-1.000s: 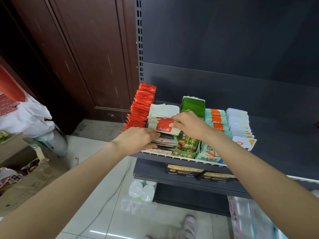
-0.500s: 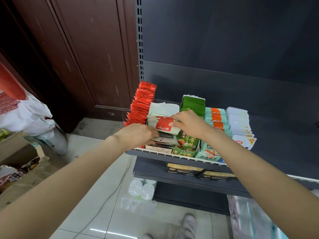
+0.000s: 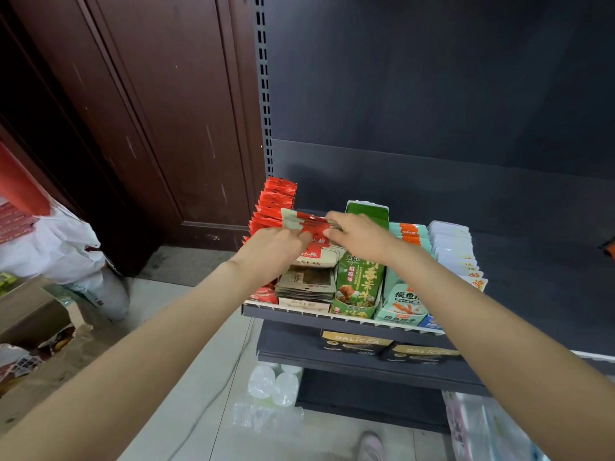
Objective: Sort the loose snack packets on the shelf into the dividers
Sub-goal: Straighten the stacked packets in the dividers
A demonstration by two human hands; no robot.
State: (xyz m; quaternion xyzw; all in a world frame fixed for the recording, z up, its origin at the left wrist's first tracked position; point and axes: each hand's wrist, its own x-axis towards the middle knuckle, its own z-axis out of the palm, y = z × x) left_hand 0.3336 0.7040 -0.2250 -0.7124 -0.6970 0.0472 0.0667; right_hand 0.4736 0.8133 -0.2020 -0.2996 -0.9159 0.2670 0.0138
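A small bundle of red-and-cream packets (image 3: pixel 307 224) is lifted just above the second lane from the left of the shelf (image 3: pixel 332 319), over the cream packets (image 3: pixel 307 282) lying flat there. The left hand (image 3: pixel 273 247) grips its near end and the right hand (image 3: pixel 357 236) pinches the far end, probably to square the bundle before it drops between the dividers. Red packets (image 3: pixel 274 207) stand to the left, a green carton (image 3: pixel 361 271) to the right.
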